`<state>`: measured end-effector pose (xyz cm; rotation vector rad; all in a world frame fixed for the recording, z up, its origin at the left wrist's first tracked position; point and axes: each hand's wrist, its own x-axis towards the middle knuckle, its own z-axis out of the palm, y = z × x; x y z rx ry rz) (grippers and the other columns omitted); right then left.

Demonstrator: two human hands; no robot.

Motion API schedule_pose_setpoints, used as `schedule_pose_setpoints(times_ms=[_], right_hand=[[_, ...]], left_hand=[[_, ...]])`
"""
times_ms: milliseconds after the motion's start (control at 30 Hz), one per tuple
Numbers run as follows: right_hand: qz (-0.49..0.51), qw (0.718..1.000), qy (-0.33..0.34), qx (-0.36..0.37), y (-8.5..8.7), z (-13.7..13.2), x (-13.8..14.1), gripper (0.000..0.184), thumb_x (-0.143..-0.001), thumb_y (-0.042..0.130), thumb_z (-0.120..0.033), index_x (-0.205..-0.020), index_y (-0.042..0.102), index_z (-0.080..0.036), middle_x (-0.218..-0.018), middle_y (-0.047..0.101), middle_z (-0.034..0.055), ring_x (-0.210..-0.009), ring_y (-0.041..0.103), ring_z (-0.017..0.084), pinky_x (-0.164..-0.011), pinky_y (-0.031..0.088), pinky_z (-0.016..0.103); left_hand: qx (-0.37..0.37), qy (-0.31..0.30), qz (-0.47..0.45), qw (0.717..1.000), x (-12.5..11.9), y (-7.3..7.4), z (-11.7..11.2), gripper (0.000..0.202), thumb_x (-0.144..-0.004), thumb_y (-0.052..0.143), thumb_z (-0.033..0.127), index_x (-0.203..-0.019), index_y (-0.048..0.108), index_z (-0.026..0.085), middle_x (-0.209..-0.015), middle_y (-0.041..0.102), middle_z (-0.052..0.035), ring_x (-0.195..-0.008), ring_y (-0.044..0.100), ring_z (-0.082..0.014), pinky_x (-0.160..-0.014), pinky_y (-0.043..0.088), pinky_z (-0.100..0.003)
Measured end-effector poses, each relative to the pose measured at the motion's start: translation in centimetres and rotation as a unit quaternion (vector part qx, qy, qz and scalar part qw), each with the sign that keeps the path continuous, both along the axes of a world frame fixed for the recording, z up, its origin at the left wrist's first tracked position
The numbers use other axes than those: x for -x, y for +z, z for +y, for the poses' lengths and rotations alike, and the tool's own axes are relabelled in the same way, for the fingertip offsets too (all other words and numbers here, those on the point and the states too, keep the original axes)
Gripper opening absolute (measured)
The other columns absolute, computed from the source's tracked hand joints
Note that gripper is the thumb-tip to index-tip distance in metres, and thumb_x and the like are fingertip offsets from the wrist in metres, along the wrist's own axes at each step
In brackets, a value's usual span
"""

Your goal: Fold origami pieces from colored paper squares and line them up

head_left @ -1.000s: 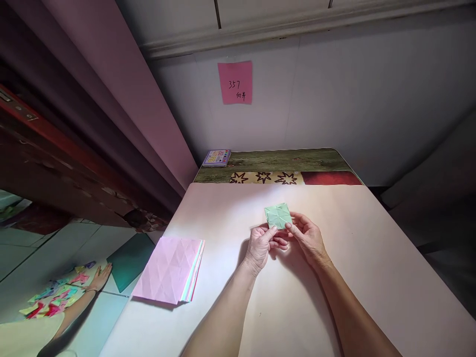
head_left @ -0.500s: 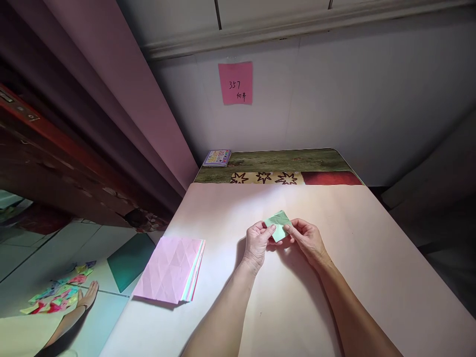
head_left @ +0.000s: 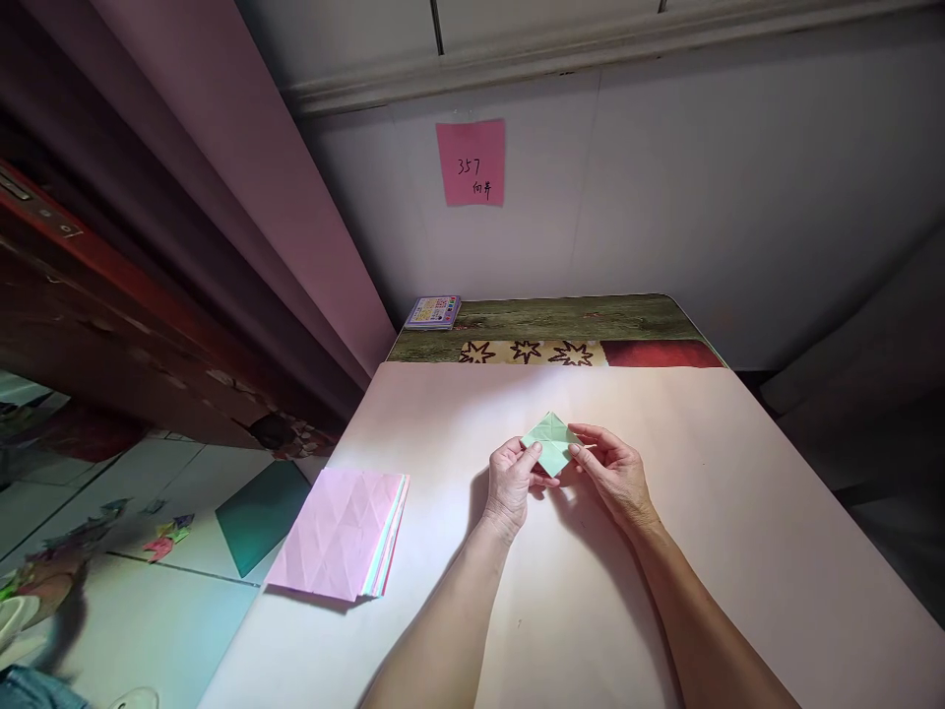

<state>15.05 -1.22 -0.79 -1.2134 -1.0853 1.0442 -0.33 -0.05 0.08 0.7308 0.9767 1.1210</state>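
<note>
A small light-green folded origami paper (head_left: 550,443), diamond-shaped with crease lines, is held just above the white tabletop. My left hand (head_left: 511,483) pinches its left corner, thumb on top and fingers beneath. At the right corner, my right hand (head_left: 611,473) grips it with the thumb on the face and the fingers curled behind. The underside of the paper is hidden. To the left lies a stack of coloured paper (head_left: 336,532), its top sheet pink and marked with diamond creases.
A small printed pack (head_left: 433,312) sits at the table's far left corner. A pink note (head_left: 471,162) hangs on the wall. On the floor at left are a green sheet (head_left: 262,512), colourful folded pieces (head_left: 168,537) and part of another person (head_left: 36,679).
The green paper's upper flap now lies flatter, and the paper shows as a fuller diamond. On the floor, the other person's arm has moved left, along with most of the folded pieces.
</note>
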Motion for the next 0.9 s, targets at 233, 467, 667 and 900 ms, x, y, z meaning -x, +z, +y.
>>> schedule_pose_setpoints(times_ms=[233, 467, 667, 900], right_hand=[[0.007, 1.000, -0.006, -0.020, -0.30, -0.11, 0.03, 0.023, -0.078, 0.073, -0.038, -0.092, 0.072, -0.020, -0.076, 0.067, 0.0028, -0.062, 0.059, 0.014, -0.061, 0.052, 0.028], [-0.045, 0.998, 0.023, -0.028, 0.01, -0.25, -0.08, 0.028, -0.084, 0.064, -0.045, -0.079, 0.070, -0.019, -0.083, 0.068, 0.0058, -0.074, 0.062, 0.018, -0.067, 0.052, 0.028], [-0.058, 0.998, 0.003, -0.018, -0.72, -0.15, 0.06, 0.035, -0.074, 0.077, -0.046, -0.092, 0.069, -0.018, -0.087, 0.071, 0.0070, -0.066, 0.063, 0.018, -0.061, 0.053, 0.030], [-0.079, 0.996, 0.001, -0.040, -0.79, -0.11, 0.14, 0.032, -0.074, 0.077, -0.044, -0.092, 0.070, -0.018, -0.088, 0.071, 0.0064, -0.062, 0.062, 0.016, -0.058, 0.054, 0.030]], left_hand=[[0.026, -0.020, 0.022, 0.999, 0.23, -0.19, 0.11, 0.037, -0.072, 0.072, 0.044, -0.089, 0.062, 0.013, -0.066, 0.067, -0.0031, -0.042, 0.062, -0.0121, -0.035, 0.036, -0.017], [0.007, -0.030, 0.022, 0.999, 0.09, -0.07, 0.00, 0.033, -0.074, 0.071, 0.041, -0.092, 0.066, 0.014, -0.077, 0.070, -0.0042, -0.055, 0.066, -0.0132, -0.045, 0.051, -0.020], [-0.001, -0.045, 0.024, 0.999, -0.02, 0.03, -0.11, 0.035, -0.073, 0.073, 0.043, -0.092, 0.068, 0.013, -0.079, 0.072, -0.0047, -0.056, 0.065, -0.0135, -0.051, 0.056, -0.024], [-0.004, -0.018, -0.006, 1.000, 0.04, -0.17, -0.06, 0.055, -0.079, 0.061, 0.063, -0.090, 0.067, 0.009, -0.076, 0.070, -0.0084, -0.058, 0.065, -0.0151, -0.047, 0.056, -0.024]])
